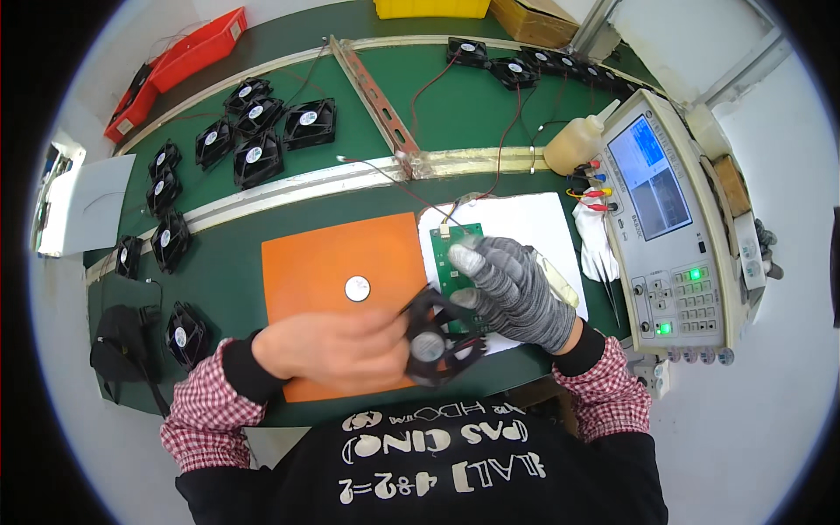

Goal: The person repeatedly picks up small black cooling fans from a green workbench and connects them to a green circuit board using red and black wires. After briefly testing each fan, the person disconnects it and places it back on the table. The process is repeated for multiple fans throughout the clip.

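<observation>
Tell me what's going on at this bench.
A person's bare left hand, blurred by motion, is at a black fan by the orange mat; its exact grip is unclear. The gloved right hand partly covers a green board on a white sheet. More fans sit farther back, and a meter is lit at right.

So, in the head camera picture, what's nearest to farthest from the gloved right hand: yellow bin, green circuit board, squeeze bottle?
From the gloved right hand:
1. Green circuit board: just to its left.
2. Squeeze bottle: beyond it, rightward.
3. Yellow bin: far back, at the picture's top.
</observation>
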